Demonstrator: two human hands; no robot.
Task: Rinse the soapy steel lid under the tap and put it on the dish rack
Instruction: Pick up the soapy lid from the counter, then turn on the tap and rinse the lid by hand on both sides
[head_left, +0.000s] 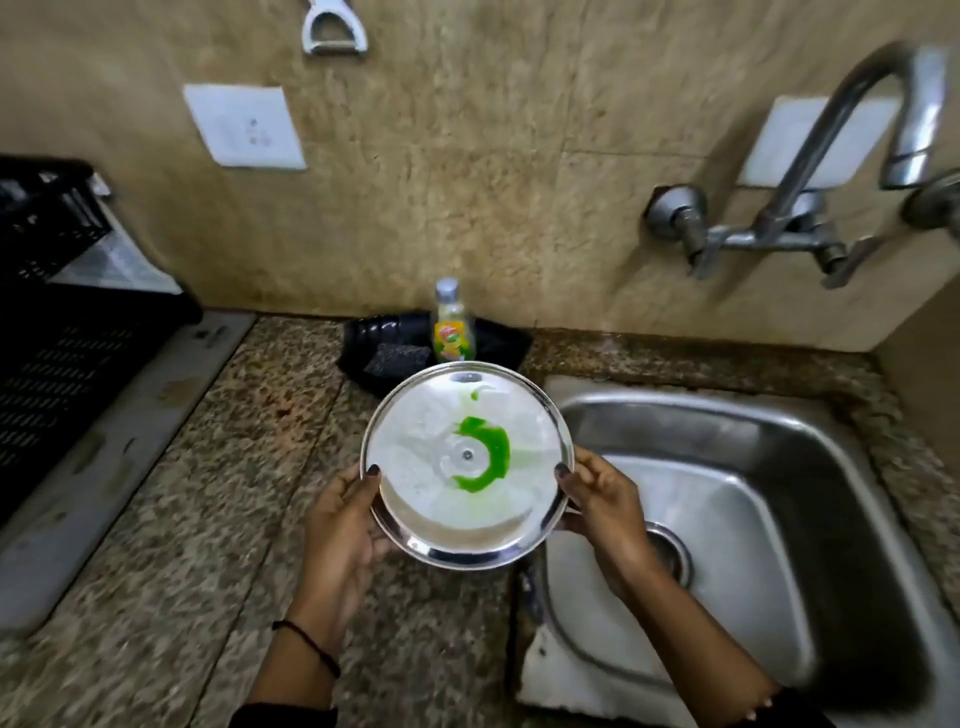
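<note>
lid (467, 462) soapy, over counter edge | left hand (340, 525) fingers clamped on rim | right hand (605, 506) likewise

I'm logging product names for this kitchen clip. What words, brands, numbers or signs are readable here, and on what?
None can be read as text.
Dish soap bottle: yellow and red label, the brand mark too blurred to read.
Steel lid: green soap smear only, no lettering.
Wall socket plate: pin holes, no wording visible.
Grey strip on the counter: a small dark mark near its far end, too small to read.
</note>
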